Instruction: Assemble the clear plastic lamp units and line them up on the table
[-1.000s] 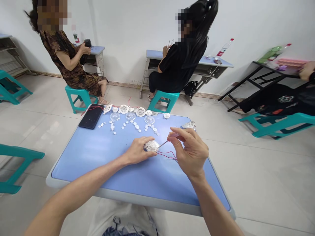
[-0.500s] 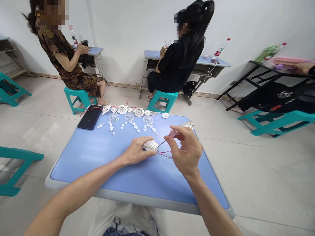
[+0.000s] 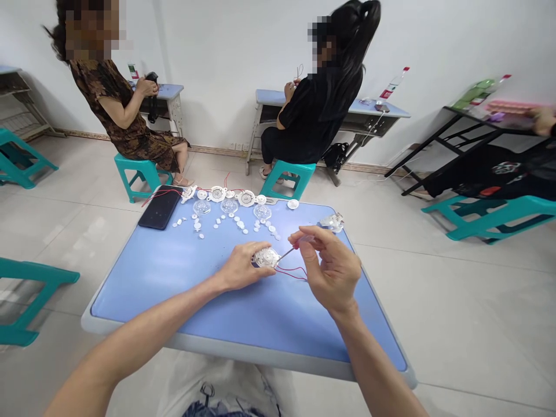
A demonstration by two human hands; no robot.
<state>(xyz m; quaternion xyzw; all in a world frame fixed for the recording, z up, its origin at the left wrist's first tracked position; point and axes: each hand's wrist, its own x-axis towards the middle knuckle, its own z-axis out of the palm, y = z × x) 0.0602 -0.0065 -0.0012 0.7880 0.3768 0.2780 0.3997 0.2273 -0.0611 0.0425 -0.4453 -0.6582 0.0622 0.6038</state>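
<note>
Left hand (image 3: 242, 266) grips a clear round plastic housing (image 3: 266, 257) on the blue counter (image 3: 174, 301); right hand (image 3: 332, 266) pinches a thin metal pin (image 3: 285, 253) (red wires (image 3: 292, 274) at 4 o'clock).

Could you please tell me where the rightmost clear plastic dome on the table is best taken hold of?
Pinch the clear plastic dome by its rim, coming from its right: the rounded top looks slippery, and small white discs lie close on its near side.
</note>
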